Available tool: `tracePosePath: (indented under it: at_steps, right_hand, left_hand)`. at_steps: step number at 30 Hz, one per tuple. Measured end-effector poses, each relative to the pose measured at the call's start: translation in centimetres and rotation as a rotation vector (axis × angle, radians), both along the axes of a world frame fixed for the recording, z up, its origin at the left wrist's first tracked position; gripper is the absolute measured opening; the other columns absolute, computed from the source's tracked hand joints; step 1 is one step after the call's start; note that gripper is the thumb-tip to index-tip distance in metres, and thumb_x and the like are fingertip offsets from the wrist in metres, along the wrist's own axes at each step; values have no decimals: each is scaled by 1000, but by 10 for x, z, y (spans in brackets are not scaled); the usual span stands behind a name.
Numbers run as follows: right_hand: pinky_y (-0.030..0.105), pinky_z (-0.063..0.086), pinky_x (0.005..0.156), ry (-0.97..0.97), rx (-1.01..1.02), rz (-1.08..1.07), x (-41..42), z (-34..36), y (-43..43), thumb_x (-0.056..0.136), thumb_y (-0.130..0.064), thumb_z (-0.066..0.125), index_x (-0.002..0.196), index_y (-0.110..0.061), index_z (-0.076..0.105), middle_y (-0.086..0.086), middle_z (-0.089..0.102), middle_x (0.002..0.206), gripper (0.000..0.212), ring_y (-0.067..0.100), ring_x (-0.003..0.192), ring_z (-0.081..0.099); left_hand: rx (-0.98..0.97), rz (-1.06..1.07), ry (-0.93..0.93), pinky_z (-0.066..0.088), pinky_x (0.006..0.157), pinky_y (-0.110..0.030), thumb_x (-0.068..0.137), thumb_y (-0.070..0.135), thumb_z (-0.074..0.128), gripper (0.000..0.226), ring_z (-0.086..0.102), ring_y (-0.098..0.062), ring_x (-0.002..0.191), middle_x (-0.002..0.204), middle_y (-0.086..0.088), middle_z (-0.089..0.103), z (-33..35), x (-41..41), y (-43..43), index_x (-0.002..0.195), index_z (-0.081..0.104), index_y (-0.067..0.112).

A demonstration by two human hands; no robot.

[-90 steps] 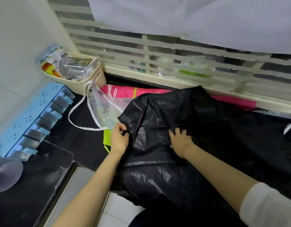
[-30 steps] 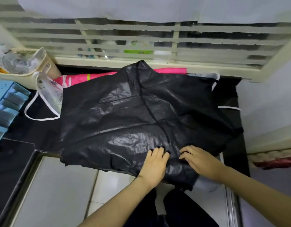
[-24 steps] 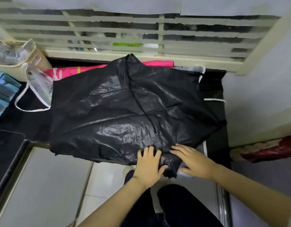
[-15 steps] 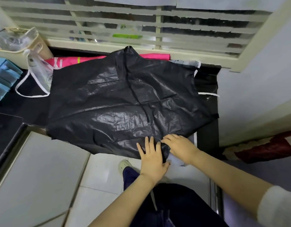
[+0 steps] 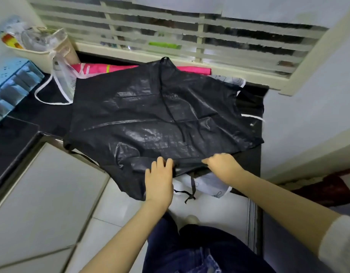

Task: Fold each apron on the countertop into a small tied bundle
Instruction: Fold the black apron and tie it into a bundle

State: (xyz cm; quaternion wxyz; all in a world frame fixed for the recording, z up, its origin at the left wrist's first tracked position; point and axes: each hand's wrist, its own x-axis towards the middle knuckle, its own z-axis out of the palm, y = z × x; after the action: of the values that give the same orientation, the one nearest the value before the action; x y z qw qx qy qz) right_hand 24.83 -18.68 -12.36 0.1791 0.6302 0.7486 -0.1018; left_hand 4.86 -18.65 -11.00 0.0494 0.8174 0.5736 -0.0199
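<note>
A shiny black plastic apron (image 5: pixel 150 119) lies spread over the dark countertop (image 5: pixel 32 115), its near edge hanging past the counter front. My left hand (image 5: pixel 159 178) grips that near hem, fingers curled over the fold. My right hand (image 5: pixel 221 164) pinches the same hem a little to the right. Thin black ties (image 5: pixel 192 186) dangle below between my hands. A pink apron (image 5: pixel 119 67) and a clear white-trimmed apron (image 5: pixel 61 79) lie under the black one at the back and left.
A beige basket (image 5: pixel 40 48) of clutter stands at the back left, next to a blue rack (image 5: pixel 10 83). A slatted window (image 5: pixel 170 32) runs behind the counter. A white wall (image 5: pixel 308 115) closes the right side. White printed plastic (image 5: pixel 211 184) hangs below the counter front.
Both hands went from lying flat on the apron's near part to gripping its near hem, now apart from each other. The hem is lifted slightly and the ties hang in view.
</note>
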Motion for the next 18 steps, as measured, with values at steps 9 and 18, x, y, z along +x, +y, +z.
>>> tracePosePath:
  at_steps: [9, 18]
  right_hand:
    - [30, 36, 101, 173, 31, 23, 2, 10, -10, 90, -4, 49, 145, -17, 30, 3, 44, 139, 60, 22, 125, 45]
    - [27, 39, 56, 350, 251, 270, -40, 59, -7, 80, -8, 62, 107, -13, 61, 0, 67, 83, 28, 18, 69, 64]
  left_hand:
    - [-224, 155, -496, 42, 71, -30, 92, 7, 44, 12, 51, -21, 81, 89, -4, 49, 11, -24, -4, 85, 54, 7]
    - [-489, -5, -565, 39, 98, -38, 78, 27, 64, 54, 43, -12, 112, 120, 10, 39, 32, 2, -9, 125, 39, 25]
